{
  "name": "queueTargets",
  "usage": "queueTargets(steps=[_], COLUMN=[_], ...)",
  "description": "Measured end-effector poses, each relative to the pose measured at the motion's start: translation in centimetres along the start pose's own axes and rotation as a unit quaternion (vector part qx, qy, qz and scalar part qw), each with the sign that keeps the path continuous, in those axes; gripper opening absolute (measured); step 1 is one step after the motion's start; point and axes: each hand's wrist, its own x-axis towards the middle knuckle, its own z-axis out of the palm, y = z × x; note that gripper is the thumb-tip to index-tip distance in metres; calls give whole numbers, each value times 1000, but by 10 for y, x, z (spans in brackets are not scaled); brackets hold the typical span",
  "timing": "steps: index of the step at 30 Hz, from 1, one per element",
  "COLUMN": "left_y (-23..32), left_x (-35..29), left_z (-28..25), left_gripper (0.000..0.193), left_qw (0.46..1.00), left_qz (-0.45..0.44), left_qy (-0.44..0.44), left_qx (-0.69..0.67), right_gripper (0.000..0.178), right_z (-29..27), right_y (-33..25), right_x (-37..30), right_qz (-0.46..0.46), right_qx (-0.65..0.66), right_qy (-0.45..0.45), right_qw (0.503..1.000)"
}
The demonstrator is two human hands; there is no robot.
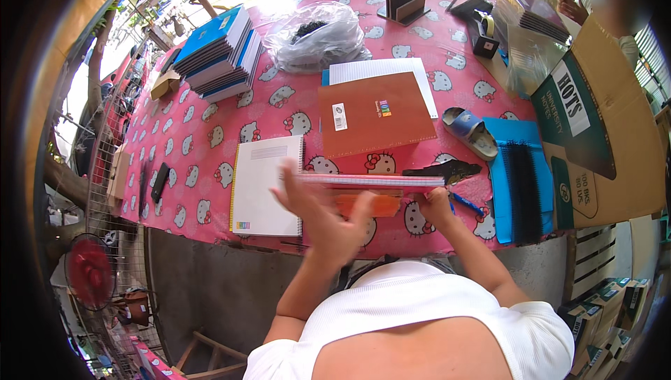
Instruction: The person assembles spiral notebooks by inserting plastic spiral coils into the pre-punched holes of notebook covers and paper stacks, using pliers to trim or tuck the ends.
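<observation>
A thick sheaf of paper [377,180] with a pink edge stands on its side near the table's front edge. My right hand [436,206] is closed at its right end and grips it there. My left hand [323,218] is raised at the other end with fingers spread and smeared by motion, holding nothing. Just below the paper lies an orange block-like piece [377,204]. A white-covered spiral notebook [265,184] lies flat to the left of my left hand. Beyond the sheaf are a brown notebook cover [374,114] and lined sheets [384,69].
Stacked blue notebooks [217,51] and a plastic bag of black coils [314,34] stand at the back left. At right are a blue slipper [470,132], black coils [521,191] on blue covers, a blue pen [467,204] and a cardboard box [615,128]. Another person stands at the far right.
</observation>
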Motion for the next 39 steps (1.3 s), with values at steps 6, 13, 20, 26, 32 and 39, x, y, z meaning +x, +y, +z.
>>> queueTargets(steps=[6, 13, 20, 26, 32, 39], left_y=[11, 22, 12, 12, 13, 26], left_x=[-7, 10, 1, 6, 6, 19], left_z=[48, 55, 55, 58, 53, 64], left_gripper=[77, 22, 14, 13, 15, 25], left_qw=[960, 985, 984, 984, 983, 982], left_qz=[145, 105, 104, 96, 98, 86], left_qy=[-237, -103, -95, -113, -118, -119], left_qx=[42, -86, -112, -99, -104, -115], right_gripper=[43, 34, 23, 23, 31, 26], right_z=[-74, -28, -31, -50, -182, -208], right_y=[-13, -23, -38, -21, 17, 58], right_x=[54, 140, 194, 165, 49, 6], right_qz=[-62, -387, -353, -260, 233, 304], right_qx=[-184, -339, -348, -251, -466, -494], right_qy=[-65, -84, 114, 8, 220, 120], right_qw=[979, 854, 861, 932, 824, 806])
